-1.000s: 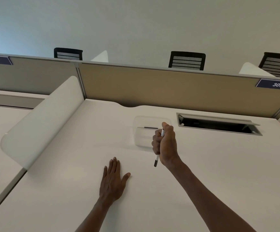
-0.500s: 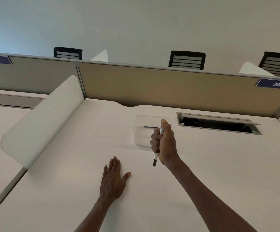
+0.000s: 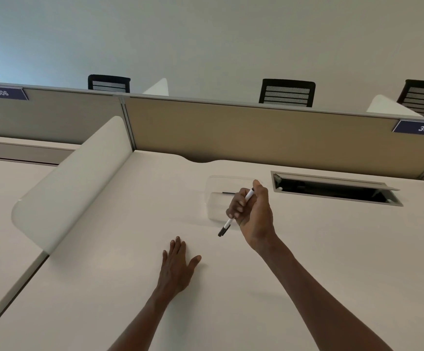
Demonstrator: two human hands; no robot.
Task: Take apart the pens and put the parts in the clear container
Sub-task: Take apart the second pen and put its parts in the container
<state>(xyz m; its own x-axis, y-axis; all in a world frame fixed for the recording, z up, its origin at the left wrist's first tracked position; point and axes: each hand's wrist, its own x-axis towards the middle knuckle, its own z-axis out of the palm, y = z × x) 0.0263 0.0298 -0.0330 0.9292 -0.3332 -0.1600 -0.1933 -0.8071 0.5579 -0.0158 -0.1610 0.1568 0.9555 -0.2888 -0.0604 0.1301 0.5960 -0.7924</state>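
One pen (image 3: pixel 236 214), slim and white with a black cap at its lower end, is held in the right hand (image 3: pixel 252 216) above a pale surface (image 3: pixel 332 249). The fingers (image 3: pixel 235 207) are curled around the middle of the barrel and the thumb rests near its upper tip, so the pen slants down toward the left with the capped end poking out below the fist. The left hand (image 3: pixel 176 268) lies flat on the surface, palm down, fingers spread a little, holding nothing, near the pen's cap but apart from it. Just behind the right hand sits the clear container (image 3: pixel 218 196), a shallow see-through tub; a thin dark part (image 3: pixel 228 192) appears to lie inside it, though it is too small to identify. A recessed cable tray (image 3: pixel 332 190) is open in the surface to the right. The pen looks light, stiff and smooth, likely slippery plastic. A sensible hold would probably be the barrel in one hand while the other pinches the black cap and pulls straight along the pen's length. Small inner parts may spring or roll away, so working close over the container seems wise.
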